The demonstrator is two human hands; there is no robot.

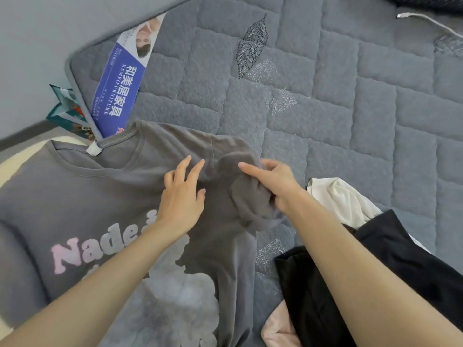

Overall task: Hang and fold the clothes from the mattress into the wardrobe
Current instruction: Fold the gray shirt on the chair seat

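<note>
The grey printed T-shirt (105, 196) lay face-up on the quilted mattress (325, 108), its bunched sleeve (248, 196) at 1 o'clock. The left hand (181, 196) pressed flat, fingers spread; the right hand (275, 184) pinched that sleeve. Folding was underway; next, probably, straightening the sleeve. Black clothing (350, 271) waited at 4 o'clock.

Blue label (120, 88) (printed), white cable (431, 21) top right.

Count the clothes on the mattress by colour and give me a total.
Grey: 1, T-shirt
Black: 1, garment
White: 1, garment
Pink: 1, garment
Total: 4 visible; the pile could hide more.
</note>
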